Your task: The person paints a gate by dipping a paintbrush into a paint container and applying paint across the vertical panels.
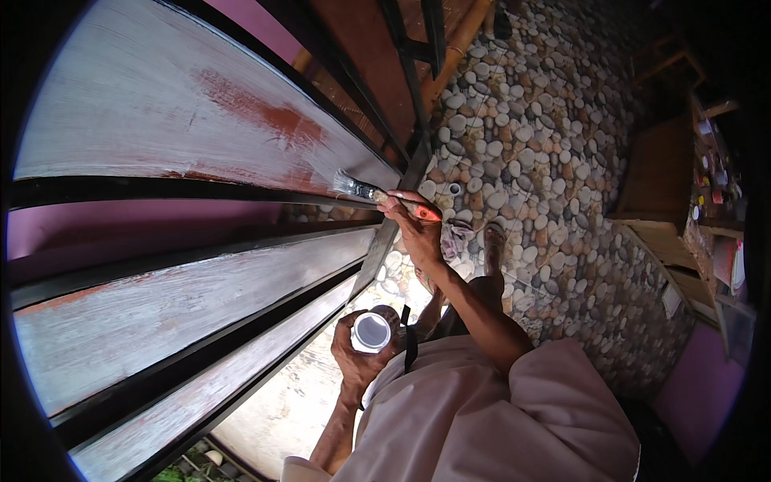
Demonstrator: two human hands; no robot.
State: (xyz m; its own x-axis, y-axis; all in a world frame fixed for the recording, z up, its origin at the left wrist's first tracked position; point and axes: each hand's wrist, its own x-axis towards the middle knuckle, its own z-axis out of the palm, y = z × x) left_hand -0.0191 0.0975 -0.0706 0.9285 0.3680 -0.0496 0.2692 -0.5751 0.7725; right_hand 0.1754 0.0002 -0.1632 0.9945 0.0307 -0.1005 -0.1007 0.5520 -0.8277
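Note:
My right hand (420,234) grips a paintbrush (367,191) by its handle, which has an orange end. Whitish paint coats the bristles, and their tip is at or close to the lower right part of a large panel (150,114). That panel is streaked with grey-white paint, and reddish-brown patches show through. Lower down, my left hand (356,364) is wrapped around an open can (372,331) of pale grey paint, held in front of my shirt. Two narrower panels (181,295) beside it carry similar whitish streaks between black bars (181,193).
The floor (530,150) has a pebble pattern. A small cup-like object (454,189) and a crumpled cloth (456,238) lie near my feet. At right stands a wooden cabinet (656,175) with small items on it. A bamboo pole (461,45) runs along the top.

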